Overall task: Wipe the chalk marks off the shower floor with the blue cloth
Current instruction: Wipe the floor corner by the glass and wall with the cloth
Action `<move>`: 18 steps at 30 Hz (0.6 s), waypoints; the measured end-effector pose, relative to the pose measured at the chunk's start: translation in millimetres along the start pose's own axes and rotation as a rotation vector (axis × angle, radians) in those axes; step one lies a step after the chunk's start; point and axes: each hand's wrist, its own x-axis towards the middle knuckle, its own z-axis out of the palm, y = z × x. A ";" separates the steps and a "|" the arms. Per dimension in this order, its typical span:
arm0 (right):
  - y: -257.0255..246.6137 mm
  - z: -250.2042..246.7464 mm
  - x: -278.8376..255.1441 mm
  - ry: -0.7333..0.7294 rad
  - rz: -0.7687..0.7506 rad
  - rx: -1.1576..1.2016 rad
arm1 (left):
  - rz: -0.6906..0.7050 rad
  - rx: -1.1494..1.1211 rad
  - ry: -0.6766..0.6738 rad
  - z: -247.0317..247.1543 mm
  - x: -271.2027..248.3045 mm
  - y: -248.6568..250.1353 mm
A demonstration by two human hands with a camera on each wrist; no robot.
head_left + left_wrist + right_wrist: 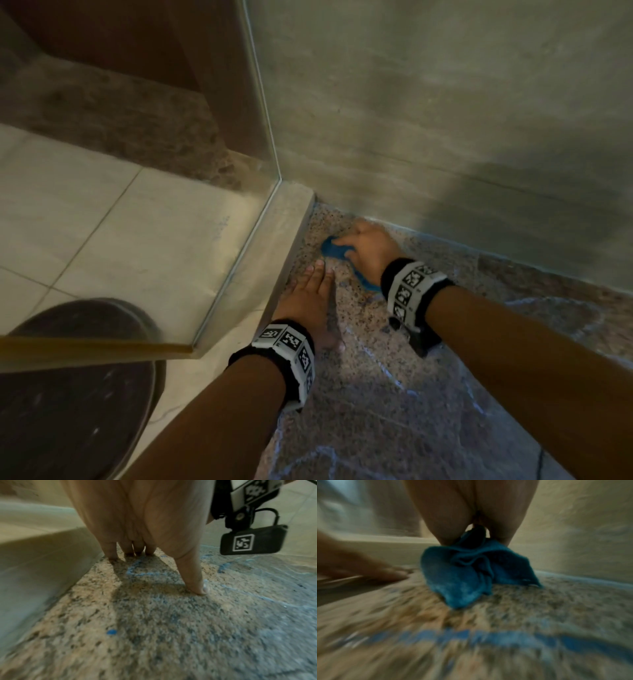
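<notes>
Right hand: the right hand (368, 246) has its fingers clenched round a bunched blue terry cloth (467, 572), pressed to the speckled granite shower floor (394, 394) in the far corner by the grey wall (445, 120).
Left hand: the left hand (310, 298) lies flat, fingers straight and released, bracing on the floor just beside the cloth.
Chalk marks: pale blue chalk lines (137, 573) lie mostly nearer the person than the cloth, running back toward the wrists.
Key relation: the right hand is the nearer; I judge the next stroke pulls the cloth back over them.
</notes>
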 end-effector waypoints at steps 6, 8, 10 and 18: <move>4.8 2.3 1.4 0.072 0.146 -0.013 | 0.000 0.007 -0.008 0.4 1.6 -0.9; -7.2 10.1 -15.5 0.022 0.035 0.047 | 0.000 0.007 -0.003 0.5 2.1 -0.3; -11.1 10.5 -23.3 0.016 -0.050 0.047 | -0.001 0.000 -0.004 0.2 1.9 0.5; 17.3 -7.3 -19.2 0.133 0.207 -0.099 | -0.001 0.023 -0.019 -0.2 2.2 -0.8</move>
